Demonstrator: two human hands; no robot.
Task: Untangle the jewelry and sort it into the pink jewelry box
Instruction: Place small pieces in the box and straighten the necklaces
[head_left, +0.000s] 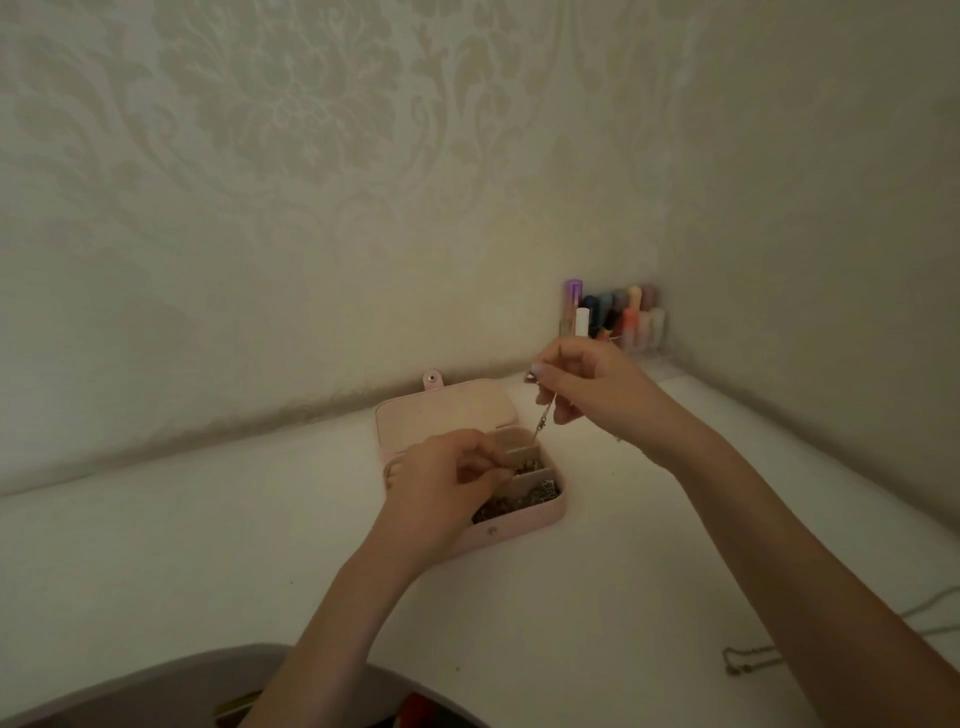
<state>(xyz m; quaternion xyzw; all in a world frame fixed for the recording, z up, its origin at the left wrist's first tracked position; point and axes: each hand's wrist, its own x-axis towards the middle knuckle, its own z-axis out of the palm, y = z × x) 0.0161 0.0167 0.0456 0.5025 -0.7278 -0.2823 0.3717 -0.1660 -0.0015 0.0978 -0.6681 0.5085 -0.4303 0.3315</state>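
Nearest the lens: a grey-mauve curved edge, blurred, identity unclear; beside it, at right, a thin metal chain lying loose on the white desk, apart from the box.

Left hand: fingers curled down into the open pink jewelry box, the grip pinching a small dark-gold piece at the middle compartments. What exactly is pinched is too small to tell.

Right hand: raised above and behind the box, thumb and forefinger clenched on the upper end of a fine silver chain with small links. The chain hangs slanting down toward the box's rear compartment, its lower end near the divider.

Box contents: the front compartment holds a mass of tangled pale and dark chains; the lid lies back, snap tab upward.

Step in hand, as judged: drawing one chain free of the tangle.

Method advised:
- keep the raised chain taut but not strained, since fine links kink easily;
- let the left grip anchor the knot low in the box while the right lifts slowly;
- if resistance comes, ease back and loosen with fingertips, never tug;
- once free, lower the chain coiled into the rear compartment, clear of the tangled mass.

Background: a clear stand of coloured nail-polish bottles in the corner, against patterned cream wallpaper.
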